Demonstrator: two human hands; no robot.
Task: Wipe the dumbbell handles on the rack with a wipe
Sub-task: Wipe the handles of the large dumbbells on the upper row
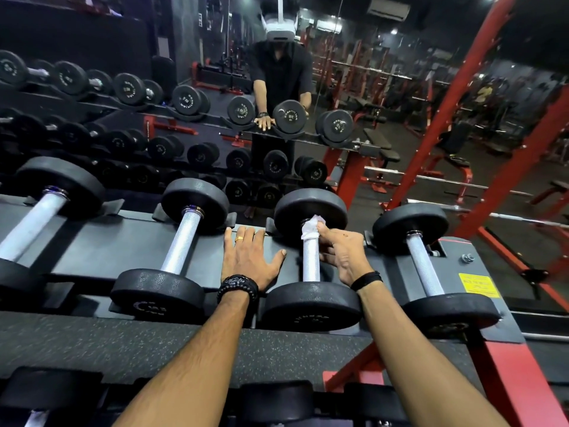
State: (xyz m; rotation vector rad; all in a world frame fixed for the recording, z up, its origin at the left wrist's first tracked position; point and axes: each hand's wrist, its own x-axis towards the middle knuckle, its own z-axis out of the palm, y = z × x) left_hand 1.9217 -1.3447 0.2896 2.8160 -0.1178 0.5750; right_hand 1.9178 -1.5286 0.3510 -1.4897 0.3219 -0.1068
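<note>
Wiping the third dumbbell handle along the top tier of the rack.

The dumbbell rack point(129, 241) carries four black-plated dumbbells with knurled steel handles; the left hand point(249, 257) lies spread and flat on the shelf between the second dumbbell point(181, 238) and the one being cleaned point(311, 260), just to the right hand's left. The right hand point(341, 254) pinches a crumpled white wipe point(311, 227) around the far end of that handle, up against the far plate. The dumbbell looks heavy and rigid and should stay put in its cradle; the wipe is soft, thin and likely to snag on the knurling, so wrapping it round the bar and sliding nearward seems best. The fourth dumbbell point(425, 266) sits beyond the right hand.
</note>
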